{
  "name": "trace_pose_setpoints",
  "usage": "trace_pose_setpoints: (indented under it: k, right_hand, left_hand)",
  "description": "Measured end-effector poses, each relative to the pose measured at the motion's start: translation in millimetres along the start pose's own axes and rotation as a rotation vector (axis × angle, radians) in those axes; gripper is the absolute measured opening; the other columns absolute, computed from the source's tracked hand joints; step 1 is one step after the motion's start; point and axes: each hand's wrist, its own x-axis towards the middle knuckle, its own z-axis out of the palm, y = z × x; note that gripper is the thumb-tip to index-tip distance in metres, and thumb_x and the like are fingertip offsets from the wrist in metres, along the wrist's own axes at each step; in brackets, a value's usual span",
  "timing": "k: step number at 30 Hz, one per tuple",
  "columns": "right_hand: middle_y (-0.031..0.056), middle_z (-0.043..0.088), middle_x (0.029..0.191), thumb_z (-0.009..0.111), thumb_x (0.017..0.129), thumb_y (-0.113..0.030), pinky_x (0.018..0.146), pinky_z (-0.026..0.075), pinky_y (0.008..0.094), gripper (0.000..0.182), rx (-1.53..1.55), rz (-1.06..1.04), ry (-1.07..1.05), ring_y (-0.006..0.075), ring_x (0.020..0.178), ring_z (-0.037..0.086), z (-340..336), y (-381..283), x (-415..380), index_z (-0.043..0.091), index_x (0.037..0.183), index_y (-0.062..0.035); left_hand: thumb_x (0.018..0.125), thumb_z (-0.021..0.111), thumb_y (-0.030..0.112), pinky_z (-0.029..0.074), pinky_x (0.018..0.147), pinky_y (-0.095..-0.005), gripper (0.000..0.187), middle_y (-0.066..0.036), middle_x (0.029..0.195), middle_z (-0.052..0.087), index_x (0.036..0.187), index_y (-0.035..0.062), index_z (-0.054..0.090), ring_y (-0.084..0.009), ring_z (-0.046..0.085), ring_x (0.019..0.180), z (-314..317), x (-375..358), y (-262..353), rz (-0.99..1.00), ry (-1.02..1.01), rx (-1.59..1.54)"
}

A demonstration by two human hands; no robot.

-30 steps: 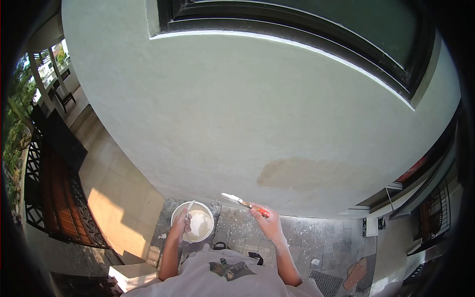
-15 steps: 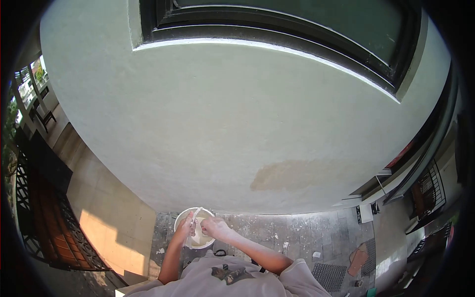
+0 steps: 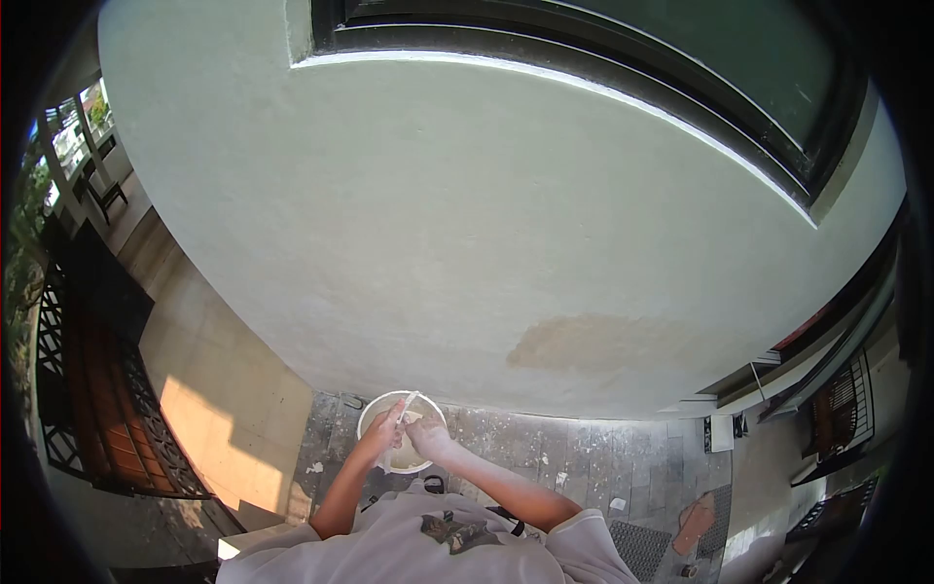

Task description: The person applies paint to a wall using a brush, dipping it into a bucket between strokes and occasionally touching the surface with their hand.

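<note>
Below me, close to the foot of the wall, a round white bucket [image 3: 371,407] stands on the floor with pale material in it. Over its opening, my left hand [image 3: 385,430] is closed on a long, thin, white-smeared flat tool [image 3: 411,399], which slants across the bucket. My right hand [image 3: 429,440] is a fist just to the right of that tool, also over the bucket. Its fingers face away from me, and I cannot tell what they hold. Whitish dust coats the right hand and forearm.
Ahead rises a pale plastered wall [image 3: 438,224] with a tan patch [image 3: 584,341] low on it and a dark-framed window [image 3: 584,58] above. White flecks spot the grey tiled floor [image 3: 525,448]. A reddish-brown piece [image 3: 694,523] lies by a dark mat [image 3: 639,547] at right.
My view has shifted, so the bucket and both hands sit slightly farther right and higher. The hands have stayed together over the bucket, the left still on the white-smeared tool.
</note>
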Motion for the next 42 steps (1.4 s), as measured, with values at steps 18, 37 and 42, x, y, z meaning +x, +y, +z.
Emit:
trace_pose_setpoints:
  k: [18,37,42]
  right_hand:
    - [0.0160,0.043,0.131,0.058,0.085,-0.030,0.098,0.036,0.0442,0.041,-0.249,-0.062,0.595,0.0302,0.123,0.041,-208.0,18.9,6.2,0.055,0.120,-0.0099]
    - [-0.0033,0.008,0.152,0.020,0.094,-0.055,0.115,0.000,0.0410,0.064,-1.354,-0.265,0.645,0.0121,0.140,0.005,-426.0,53.0,145.4,0.007,0.146,-0.0210]
    - [-0.0035,0.008,0.152,0.022,0.094,-0.054,0.115,0.002,0.0393,0.064,-1.221,-0.253,0.814,0.0126,0.140,0.006,-459.0,10.9,178.1,0.007,0.146,-0.0205]
  left_hand:
    - [0.092,0.044,0.052,0.032,0.047,-0.0227,0.045,0.007,0.057,0.034,0.081,0.0086,0.052,-0.0057,0.032,0.048,-28.0,-5.7,4.5,0.022,0.055,-0.137]
    - [0.092,0.045,0.049,0.031,0.045,-0.0232,0.043,0.006,0.057,0.034,0.081,0.0077,0.051,-0.0059,0.031,0.046,-83.4,-33.2,-24.9,0.041,0.238,-0.279]
    - [0.092,0.046,0.049,0.030,0.045,-0.0230,0.042,0.007,0.057,0.033,0.080,0.0085,0.051,-0.0059,0.031,0.046,-83.1,-36.7,-29.0,0.048,0.264,-0.271]
